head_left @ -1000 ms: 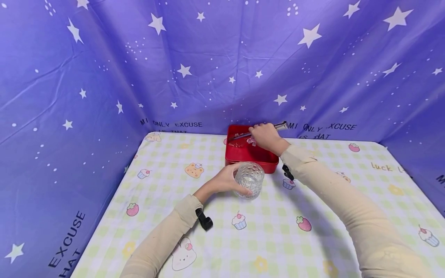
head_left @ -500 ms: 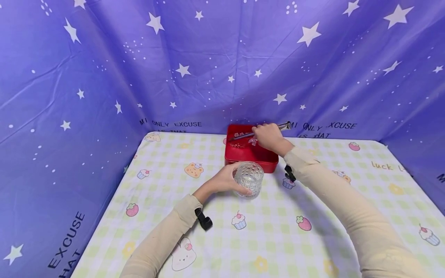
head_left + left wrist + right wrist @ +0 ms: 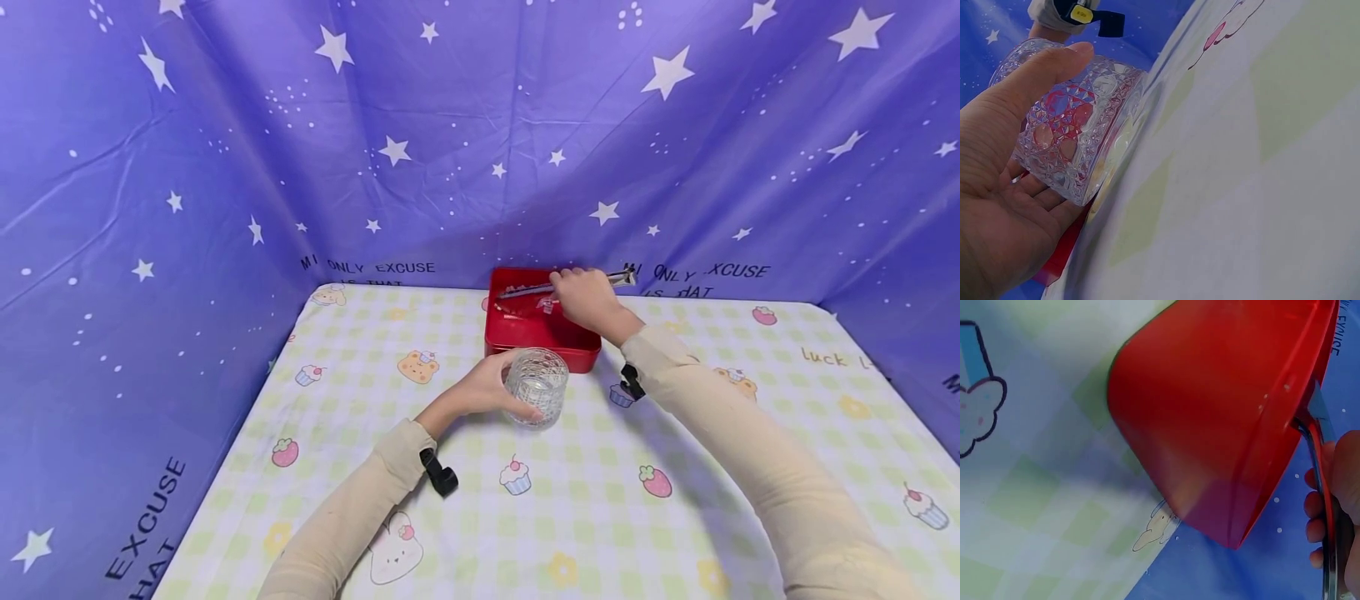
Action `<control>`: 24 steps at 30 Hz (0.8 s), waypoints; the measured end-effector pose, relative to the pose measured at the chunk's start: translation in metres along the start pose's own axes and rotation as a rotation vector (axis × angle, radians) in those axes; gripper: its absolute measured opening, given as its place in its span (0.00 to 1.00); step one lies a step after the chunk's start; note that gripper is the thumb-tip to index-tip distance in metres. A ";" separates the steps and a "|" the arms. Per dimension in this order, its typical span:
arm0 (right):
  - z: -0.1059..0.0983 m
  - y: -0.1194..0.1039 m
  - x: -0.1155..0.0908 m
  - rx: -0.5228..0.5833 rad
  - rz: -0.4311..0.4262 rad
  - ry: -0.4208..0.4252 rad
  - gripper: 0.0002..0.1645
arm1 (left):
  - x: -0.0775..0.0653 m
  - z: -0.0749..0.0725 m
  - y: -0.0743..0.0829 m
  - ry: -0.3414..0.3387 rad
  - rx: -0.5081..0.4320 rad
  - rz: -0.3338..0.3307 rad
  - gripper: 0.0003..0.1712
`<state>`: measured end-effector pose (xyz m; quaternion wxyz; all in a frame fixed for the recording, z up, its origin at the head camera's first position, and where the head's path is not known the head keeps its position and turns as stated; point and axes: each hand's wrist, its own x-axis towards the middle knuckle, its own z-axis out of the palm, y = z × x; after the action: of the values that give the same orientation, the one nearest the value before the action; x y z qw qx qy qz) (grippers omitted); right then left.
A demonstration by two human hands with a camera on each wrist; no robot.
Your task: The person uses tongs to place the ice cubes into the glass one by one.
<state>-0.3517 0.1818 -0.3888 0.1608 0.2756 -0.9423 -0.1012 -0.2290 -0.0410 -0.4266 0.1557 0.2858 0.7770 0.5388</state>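
My left hand (image 3: 483, 387) holds a clear cut-glass tumbler (image 3: 543, 392), thumb on one side and fingers on the other. The tumbler's base meets the cloth in the left wrist view (image 3: 1094, 134). Behind it stands a red box (image 3: 583, 360) without a lid in place, with small pink-and-white pieces (image 3: 547, 307) inside. Over the box's right side my right hand (image 3: 588, 298) grips metal tongs (image 3: 525, 290). Their far end reaches into the box's left part; whether the tips hold anything is too small to tell. In the right wrist view the tongs (image 3: 1329, 537) cross the box's rim.
A checked tablecloth (image 3: 600, 533) printed with cupcakes and strawberries covers the table. The box stands at the table's back edge, close to a purple star-patterned curtain (image 3: 450, 167). Another curtain side (image 3: 112, 333) borders the left. Each wrist wears a black strap (image 3: 438, 473).
My right hand and the tongs have shifted slightly right, and the tongs lie a little flatter. My left hand and the tumbler have stayed put.
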 end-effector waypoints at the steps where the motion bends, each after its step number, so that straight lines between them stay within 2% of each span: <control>1: -0.001 0.001 -0.001 0.005 0.007 0.010 0.09 | 0.000 0.000 0.000 -0.002 0.001 -0.002 0.50; 5: -0.005 0.005 -0.006 0.017 0.029 0.107 0.07 | 0.001 0.000 0.001 -0.007 0.003 -0.003 0.50; 12: -0.014 0.011 -0.013 0.040 0.108 0.410 0.11 | 0.015 0.004 -0.039 0.016 0.016 0.002 0.52; 14: -0.017 0.012 -0.016 0.060 0.136 0.477 0.11 | 0.015 0.004 -0.039 0.018 0.021 -0.011 0.53; 17: -0.025 0.016 -0.020 0.112 0.173 0.523 0.08 | 0.014 0.004 -0.039 0.017 0.025 -0.026 0.53; 24: -0.052 0.027 -0.032 0.297 0.278 0.514 0.08 | 0.013 0.004 -0.037 0.014 0.026 -0.034 0.53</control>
<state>-0.3211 0.2166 -0.3411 0.3639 0.1812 -0.9039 0.1330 -0.2476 -0.0398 -0.4615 0.1555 0.2709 0.7897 0.5280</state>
